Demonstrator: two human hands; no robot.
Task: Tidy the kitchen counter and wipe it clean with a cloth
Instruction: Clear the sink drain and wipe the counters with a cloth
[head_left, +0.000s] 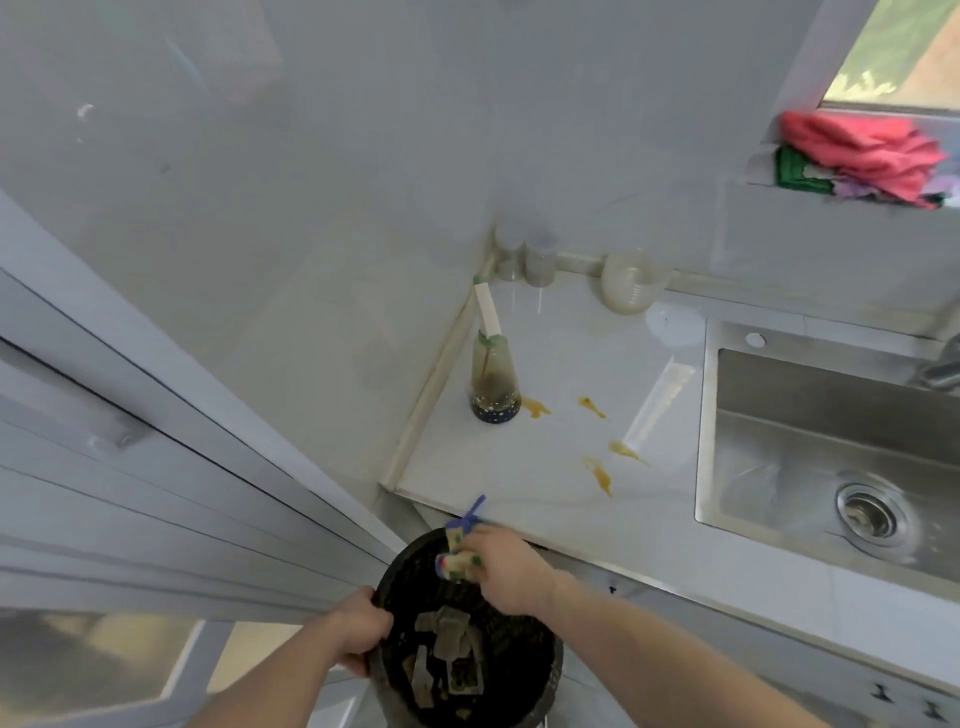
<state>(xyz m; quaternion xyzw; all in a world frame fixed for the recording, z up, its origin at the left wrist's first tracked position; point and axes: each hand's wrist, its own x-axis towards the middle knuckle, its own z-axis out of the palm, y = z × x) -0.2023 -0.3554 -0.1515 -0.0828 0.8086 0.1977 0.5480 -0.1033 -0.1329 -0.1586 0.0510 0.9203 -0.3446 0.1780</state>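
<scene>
My left hand (358, 636) grips the rim of a black waste bin (540, 670) held below the counter's front edge. Over the bin's mouth, my right hand (506, 569) holds a crumpled wrapper (460, 553) with blue, green and yellowish print. Scraps of paper and packaging lie inside the bin. The pale counter (566, 525) carries several orange-brown sauce stains (600, 475). A clear bottle (493, 382) with dark liquid and a white cap stands near the left wall. A red cloth (862, 148) lies on the window sill at the upper right.
A steel sink (810, 431) with a round drain fills the right side, a tap at its far edge. Two small jars (524, 254) and a ribbed plastic cup (631, 283) sit in the back corner. Green cloths lie under the red one. A sliding door frame runs along the left.
</scene>
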